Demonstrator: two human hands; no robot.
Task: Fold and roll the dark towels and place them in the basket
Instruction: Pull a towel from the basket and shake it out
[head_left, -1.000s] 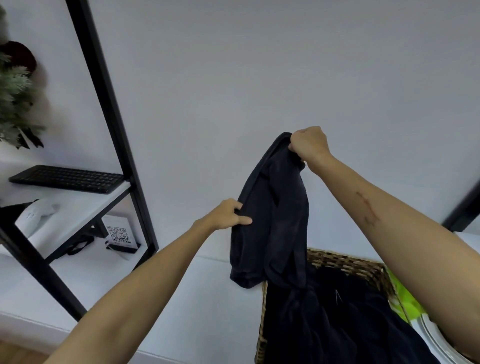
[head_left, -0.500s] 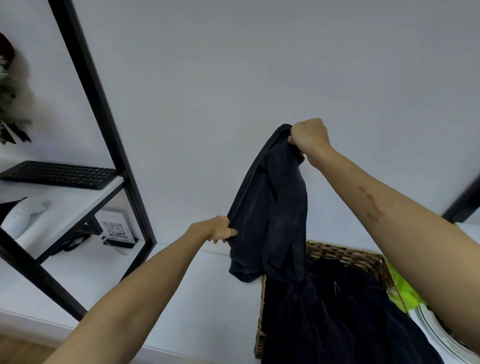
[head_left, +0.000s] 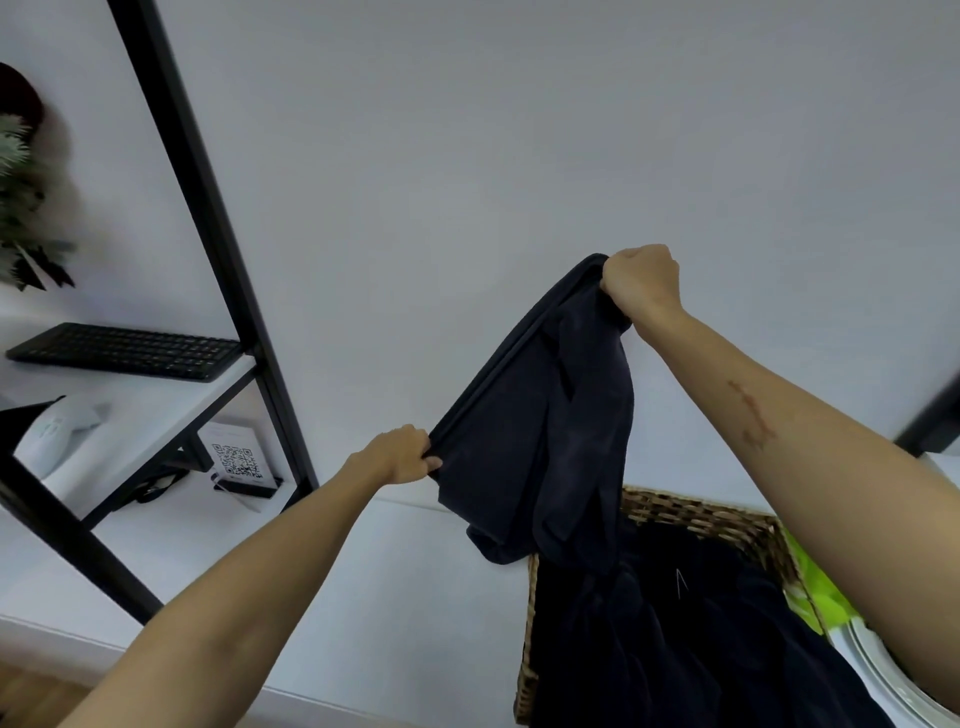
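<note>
The right hand (head_left: 641, 278) had its grip clamped on the top corner of a dark towel (head_left: 545, 415), holding it high in front of the wall. The left hand (head_left: 402, 456), lower and out toward eight o'clock from the right, pinched the towel's edge, so one hem ran taut between the two fists. The rest hung down, its bottom bunched over the near rim of the wicker basket (head_left: 691, 512), where more dark cloth lay heaped. From where I stood, this looked like the opening-out before the first fold. To do it well, I thought, the left hand should slide along to the true corner, then both lift level until the cloth hung flat and clear of the basket.
</note>
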